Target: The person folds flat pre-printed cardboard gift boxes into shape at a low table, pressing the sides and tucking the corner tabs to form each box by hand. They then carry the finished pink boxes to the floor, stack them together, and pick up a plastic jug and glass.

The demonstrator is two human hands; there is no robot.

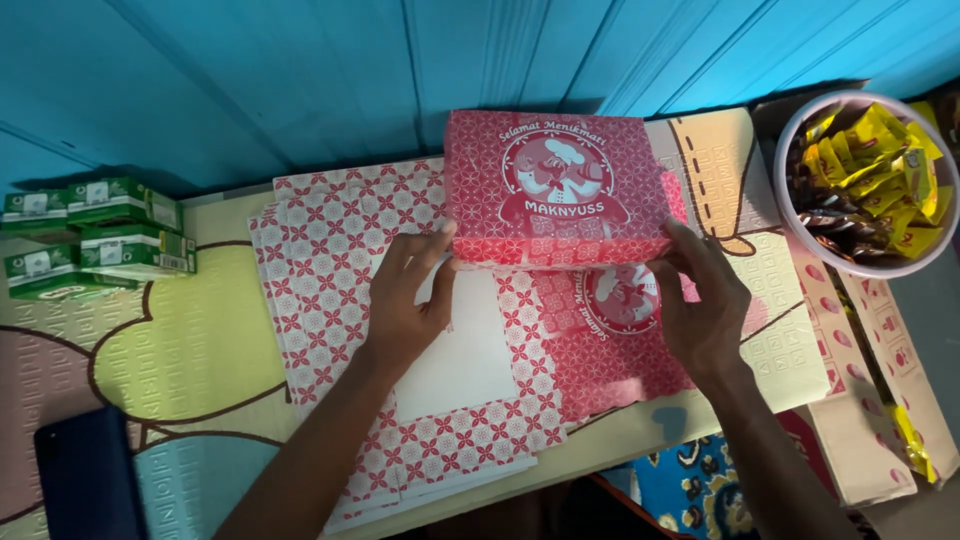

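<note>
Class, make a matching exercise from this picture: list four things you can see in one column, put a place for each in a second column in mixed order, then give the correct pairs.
Things:
1. Folded red box
2. Green cartons
3. Bowl of yellow packets
4. Dark blue flat thing

Places:
A. bottom left corner
B. far right, by the wall
C. between both hands, upper middle
D. left edge, by the wall

Pairs: 1-C, 2-D, 3-B, 4-A
</note>
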